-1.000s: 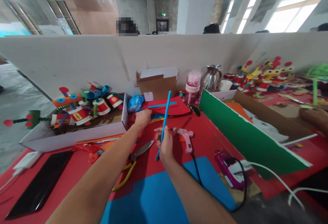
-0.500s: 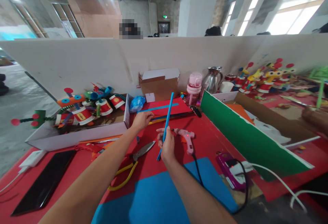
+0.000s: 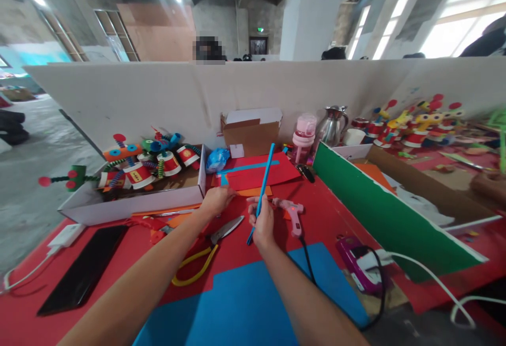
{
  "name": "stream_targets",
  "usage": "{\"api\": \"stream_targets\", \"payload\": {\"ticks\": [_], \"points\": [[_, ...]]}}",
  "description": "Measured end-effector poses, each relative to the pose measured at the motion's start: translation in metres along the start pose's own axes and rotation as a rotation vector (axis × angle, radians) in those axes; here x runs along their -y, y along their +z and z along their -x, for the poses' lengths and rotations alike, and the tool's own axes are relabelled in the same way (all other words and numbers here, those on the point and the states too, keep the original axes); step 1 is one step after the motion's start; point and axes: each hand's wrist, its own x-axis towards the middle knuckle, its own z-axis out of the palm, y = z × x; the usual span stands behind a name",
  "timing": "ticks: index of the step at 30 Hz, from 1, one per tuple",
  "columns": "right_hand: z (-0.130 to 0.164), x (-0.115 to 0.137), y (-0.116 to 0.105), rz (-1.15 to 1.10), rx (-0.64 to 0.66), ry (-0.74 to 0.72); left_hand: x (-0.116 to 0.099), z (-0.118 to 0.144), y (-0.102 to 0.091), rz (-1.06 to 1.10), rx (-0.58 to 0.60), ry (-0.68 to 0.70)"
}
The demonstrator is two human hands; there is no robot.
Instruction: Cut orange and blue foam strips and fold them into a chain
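A red table [image 3: 328,219] is seen, backed by a white partition [image 3: 158,93]. A long box with a green wall [image 3: 379,214] is set at its right, and a white box [image 3: 130,203] filled with paper-cup figures [image 3: 150,164] at its left. A blue sheet [image 3: 245,304] is spread at the near edge, and a black slab [image 3: 81,272] is laid at the far left. Red and blue sheets [image 3: 256,174] are stacked before a brown carton [image 3: 251,135], beside which a pink bottle [image 3: 302,137] and a steel jug [image 3: 332,124] are stood. Yellow-handled scissors [image 3: 209,251] are laid between the forearms; a pink glue gun [image 3: 292,214] is rested just right of the right hand [image 3: 263,224]. A thin blue strip [image 3: 263,190], tilted up and away, is gripped by that hand's closed fingers. The left hand [image 3: 215,201] is curled over the near edge of the sheet stack; what it grips cannot be told.
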Motion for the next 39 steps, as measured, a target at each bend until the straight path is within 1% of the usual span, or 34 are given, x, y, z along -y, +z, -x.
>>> {"api": "stream_targets", "payload": {"ticks": [6, 11, 14, 19, 24, 28, 32, 36, 39], "points": [[-0.002, -0.002, -0.001, -0.010, 0.013, -0.006, -0.009, 0.000, -0.003, -0.097, 0.032, 0.000], [-0.002, -0.002, -0.001, -0.009, 0.017, -0.009, -0.020, -0.011, -0.001, -0.123, 0.043, -0.013], [-0.002, -0.002, 0.000, -0.001, 0.005, 0.002, -0.022, -0.016, -0.001, -0.134, 0.044, -0.039], [-0.004, -0.003, 0.000, 0.003, -0.021, 0.012, -0.021, -0.009, -0.008, -0.134, 0.040, -0.049], [-0.004, -0.002, -0.001, -0.001, -0.032, -0.006, -0.023, -0.005, -0.011, -0.113, 0.036, 0.006], [-0.004, -0.003, -0.001, 0.022, -0.016, 0.004, -0.027, -0.017, -0.005, -0.099, 0.035, 0.029], [-0.002, -0.005, 0.000, 0.030, 0.000, 0.002, -0.029, -0.032, 0.000, -0.089, 0.025, 0.024], [0.000, -0.006, 0.001, 0.015, 0.024, -0.008, -0.032, -0.043, -0.002, -0.070, -0.003, -0.027], [0.000, -0.007, 0.001, 0.017, 0.031, -0.001, -0.033, -0.044, -0.005, -0.057, -0.014, -0.060]]}}
